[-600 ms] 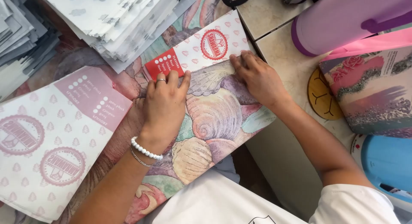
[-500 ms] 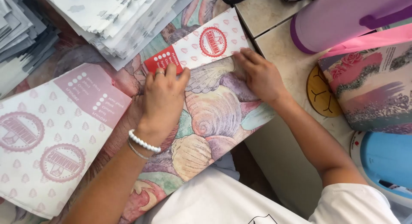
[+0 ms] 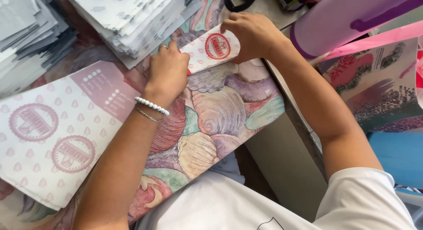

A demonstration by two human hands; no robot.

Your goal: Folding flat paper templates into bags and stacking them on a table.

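Note:
A small white paper bag (image 3: 211,48) with a red round emblem lies on a cloth printed with seashells (image 3: 220,120). My left hand (image 3: 168,70), with a ring and a bead bracelet on the wrist, presses down on the bag's left end and covers its red panel. My right hand (image 3: 253,34) grips the bag's upper right edge, fingers curled over it. The bag's left part is hidden under my left hand.
A larger flat white and pink paper bag (image 3: 53,133) lies at the left. Stacks of grey-white paper bags (image 3: 128,18) sit at the top left. A purple roll (image 3: 348,18), a pink strip and patterned paper (image 3: 379,89) stand at the right past the table edge.
The view has shifted. My right hand has moved from the shell cloth up onto the bag's top right edge. My left hand now covers the bag's red panel.

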